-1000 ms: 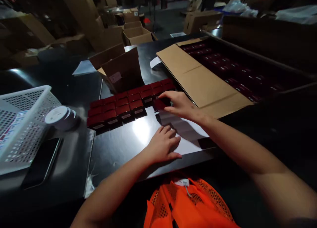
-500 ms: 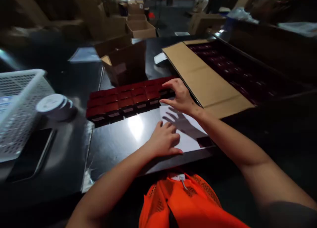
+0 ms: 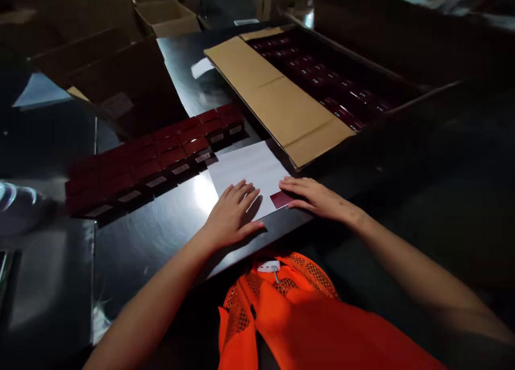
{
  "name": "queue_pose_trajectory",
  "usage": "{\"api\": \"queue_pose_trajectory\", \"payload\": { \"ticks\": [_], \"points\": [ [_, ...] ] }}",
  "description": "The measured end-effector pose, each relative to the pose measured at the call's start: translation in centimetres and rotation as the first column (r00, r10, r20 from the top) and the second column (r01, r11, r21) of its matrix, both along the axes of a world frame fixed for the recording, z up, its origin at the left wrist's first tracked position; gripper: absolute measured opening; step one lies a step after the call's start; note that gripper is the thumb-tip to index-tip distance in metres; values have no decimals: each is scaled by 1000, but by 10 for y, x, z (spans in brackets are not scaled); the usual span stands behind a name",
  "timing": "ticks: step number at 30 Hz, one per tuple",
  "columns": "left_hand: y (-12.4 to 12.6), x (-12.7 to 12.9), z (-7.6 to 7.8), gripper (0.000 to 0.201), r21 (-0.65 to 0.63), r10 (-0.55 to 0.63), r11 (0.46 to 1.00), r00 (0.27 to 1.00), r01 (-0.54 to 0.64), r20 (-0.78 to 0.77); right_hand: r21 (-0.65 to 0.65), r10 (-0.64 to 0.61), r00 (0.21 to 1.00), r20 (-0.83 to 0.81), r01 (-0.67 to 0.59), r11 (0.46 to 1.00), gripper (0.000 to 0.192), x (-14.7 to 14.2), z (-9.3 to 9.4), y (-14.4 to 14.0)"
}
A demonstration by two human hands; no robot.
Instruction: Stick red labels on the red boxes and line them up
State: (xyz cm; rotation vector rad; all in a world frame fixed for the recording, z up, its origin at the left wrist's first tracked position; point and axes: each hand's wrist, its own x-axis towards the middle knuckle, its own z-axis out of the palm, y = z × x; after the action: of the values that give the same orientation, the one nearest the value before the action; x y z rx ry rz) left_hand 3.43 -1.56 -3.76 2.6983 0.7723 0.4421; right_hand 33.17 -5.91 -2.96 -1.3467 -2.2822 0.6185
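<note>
A white sheet of paper (image 3: 249,163) lies flat on the metal table, with a dark red rectangle (image 3: 280,199) at its near right corner. Whether that rectangle is printed or a separate piece, I cannot tell. My left hand (image 3: 231,217) rests on the sheet's near left part, palm down and fingers spread. At the near right corner, my right hand (image 3: 316,198) has its fingers stretched out and its thumb apart, the tips touching the edge of the red rectangle. Beyond the sheet and to its left stand rows of small dark red boxes (image 3: 173,154) with white labels.
An open carton (image 3: 281,99) filled with dark red boxes stands at the right, its flap folded toward me. Another open carton (image 3: 129,86) is behind the box rows. A small white paper (image 3: 201,67) lies between the cartons. The metal table (image 3: 140,252) ends near my orange vest (image 3: 281,311).
My right hand has come down from the end of the box rows to the sheet's near right corner. My left hand's fingers have straightened. The view has turned to the right.
</note>
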Motion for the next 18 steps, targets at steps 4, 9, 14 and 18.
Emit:
{"api": "queue_pose_trajectory", "payload": {
  "ticks": [4,9,14,18],
  "points": [
    [-6,1,9,69,7,10,1000,997,-10,-82,7,-9,995,-98,9,1000,54,-10,-2,-15],
    [-8,0,15,61,1,6,1000,994,-6,-110,23,-66,992,-110,69,997,45,-15,-9,-25],
    [-7,2,0,59,-19,7,1000,1000,-7,-4,69,-122,983,-135,132,989,34,-22,-11,-30],
    [-8,5,-6,51,-27,44,999,999,-44,-3,203,-147,967,-208,190,961,31,-28,-17,-39]
  ]
}}
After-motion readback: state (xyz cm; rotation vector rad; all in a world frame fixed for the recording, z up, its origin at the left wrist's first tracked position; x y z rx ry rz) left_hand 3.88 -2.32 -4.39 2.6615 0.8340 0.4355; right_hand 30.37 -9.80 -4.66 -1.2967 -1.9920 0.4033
